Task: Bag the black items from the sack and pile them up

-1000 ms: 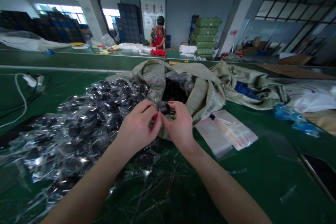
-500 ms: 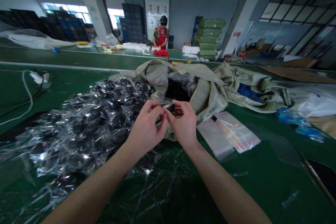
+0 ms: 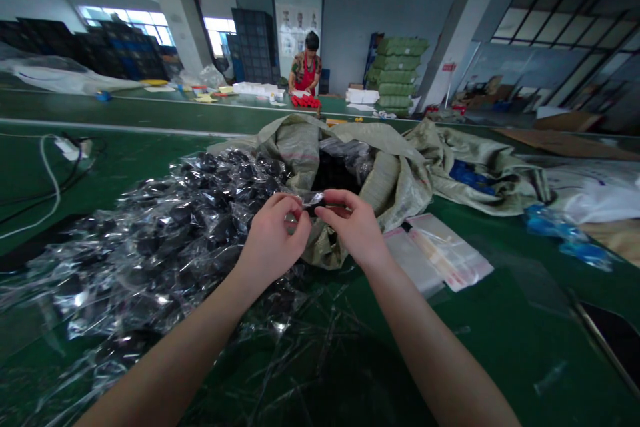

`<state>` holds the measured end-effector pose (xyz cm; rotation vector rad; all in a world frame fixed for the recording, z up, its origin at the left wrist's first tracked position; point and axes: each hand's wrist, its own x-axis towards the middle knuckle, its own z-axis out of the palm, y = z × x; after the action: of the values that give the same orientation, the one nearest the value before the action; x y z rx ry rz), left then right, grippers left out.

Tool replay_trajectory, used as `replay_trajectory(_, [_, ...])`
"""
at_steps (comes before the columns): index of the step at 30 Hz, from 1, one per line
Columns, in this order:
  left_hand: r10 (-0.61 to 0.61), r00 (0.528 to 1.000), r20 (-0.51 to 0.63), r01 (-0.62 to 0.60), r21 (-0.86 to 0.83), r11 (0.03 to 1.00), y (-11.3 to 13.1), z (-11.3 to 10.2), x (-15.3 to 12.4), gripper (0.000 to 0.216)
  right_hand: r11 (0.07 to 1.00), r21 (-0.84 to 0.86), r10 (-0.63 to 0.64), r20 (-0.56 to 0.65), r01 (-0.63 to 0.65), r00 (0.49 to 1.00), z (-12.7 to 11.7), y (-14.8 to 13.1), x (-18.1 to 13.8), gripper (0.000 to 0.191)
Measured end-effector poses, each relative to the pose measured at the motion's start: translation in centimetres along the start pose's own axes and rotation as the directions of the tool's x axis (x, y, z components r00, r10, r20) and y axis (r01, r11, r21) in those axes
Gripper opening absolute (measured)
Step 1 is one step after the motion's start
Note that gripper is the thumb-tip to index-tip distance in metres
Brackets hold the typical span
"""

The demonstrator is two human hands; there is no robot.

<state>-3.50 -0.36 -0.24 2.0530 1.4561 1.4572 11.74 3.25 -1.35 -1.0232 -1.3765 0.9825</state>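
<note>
Between my two hands is a small black item in a clear plastic bag (image 3: pixel 313 202); its exact kind is hidden by fingers and film. My left hand (image 3: pixel 277 237) pinches the bag's left side between thumb and fingers. On the other side, my right hand (image 3: pixel 354 223) grips the dark end with thumb and forefinger. Just beyond them lies an open woven sack (image 3: pixel 293 147) with dark contents. A large heap of black items in clear bags (image 3: pixel 195 213) spreads to the left. Flat clear plastic bags (image 3: pixel 453 250) lie to the right of my right hand.
A second woven sack (image 3: pixel 487 153) with blue items sits at the right, near blue bagged pieces (image 3: pixel 575 237). A phone-like dark object (image 3: pixel 607 340) lies at the right edge. Across the green table (image 3: pixel 150 153) a person (image 3: pixel 306 70) in a red apron works.
My hands have drawn slightly apart, the left one shifting a little left and the right one a little right. More of the shiny clear film now shows between them.
</note>
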Motion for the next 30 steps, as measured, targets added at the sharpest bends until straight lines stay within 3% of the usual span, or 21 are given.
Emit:
replay_trajectory(7, [-0.064,0.998,-0.008,0.064,-0.017,0.998,-0.1,-0.2,0.3,0.018,0.993,0.115,0.03,-0.036,-0.026,0.999,0.2,1.2,0.5,0.029])
replay_trajectory(19, [-0.055,0.997,-0.051,0.057,0.04,0.998,-0.7,-0.2,0.6,0.021,0.97,0.223,0.116,-0.07,-0.098,0.991,0.5,1.9,0.9,0.024])
replay_trajectory(22, [-0.059,0.997,-0.042,0.06,0.035,0.998,-1.0,-0.1,0.6,0.021,0.993,0.102,0.062,-0.092,-0.053,0.994,0.4,2.2,0.8,0.021])
replay_trajectory(25, [-0.092,0.995,-0.031,0.093,0.041,0.995,-1.1,0.2,0.6,0.023,0.986,-0.158,-0.084,-0.167,0.058,0.982,0.4,2.0,0.5,0.018])
replay_trajectory(30, [-0.194,0.981,-0.009,0.194,0.148,0.97,-0.7,0.3,0.8,0.031,0.83,-0.528,-0.314,-0.174,0.181,0.933,0.6,1.0,-0.6,0.019])
